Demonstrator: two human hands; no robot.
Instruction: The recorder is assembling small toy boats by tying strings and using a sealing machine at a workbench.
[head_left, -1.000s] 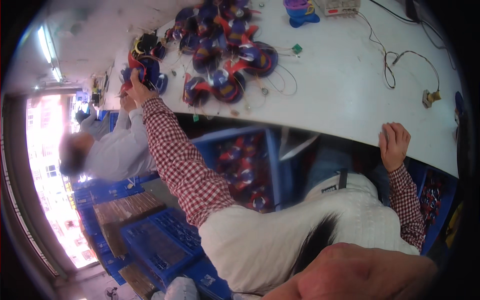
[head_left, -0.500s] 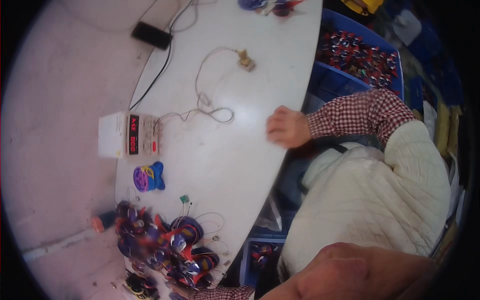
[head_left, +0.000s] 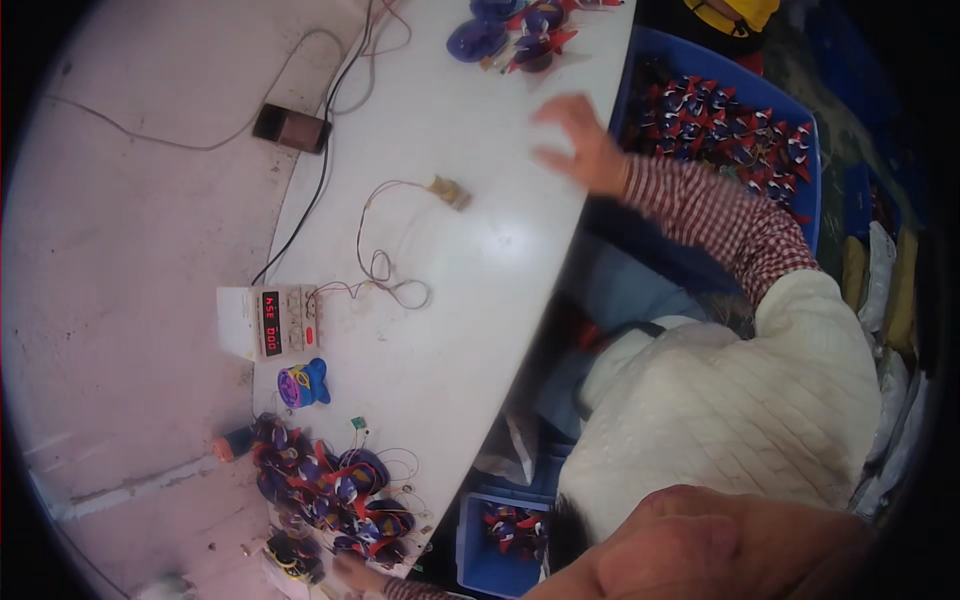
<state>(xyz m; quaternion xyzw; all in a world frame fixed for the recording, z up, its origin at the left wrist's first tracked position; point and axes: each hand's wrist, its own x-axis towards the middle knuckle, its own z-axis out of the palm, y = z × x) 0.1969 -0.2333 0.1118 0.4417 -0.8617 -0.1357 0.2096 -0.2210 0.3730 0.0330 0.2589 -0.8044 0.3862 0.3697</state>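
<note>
My right hand (head_left: 585,150) hovers over the edge of the white table (head_left: 470,340), thumb and fingers apart and nothing between them. Beyond it at the top lie several blue and red toy parts (head_left: 530,42). My left hand (head_left: 360,573) is low in the view, beside a heap of dark blue, red and white toy parts (head_left: 320,485) with thin wires; its fingers are too indistinct to read. A small tan block (head_left: 450,193) on a thin cable lies mid-table. The cable runs to a white bench power supply (head_left: 292,322) with a red display.
A large blue bin (head_left: 813,190) full of red and blue parts stands beside the table; a smaller blue bin (head_left: 470,565) holds more. A blue and purple tub (head_left: 303,383), a green circuit board (head_left: 359,424) and a dark phone (head_left: 290,128) lie about. Someone in yellow (head_left: 750,12) is at the top.
My right hand has moved up along the table edge, opening from a curled shape to spread fingers. The view has shifted, showing more toy parts at the top. My left hand stays by the heap.
</note>
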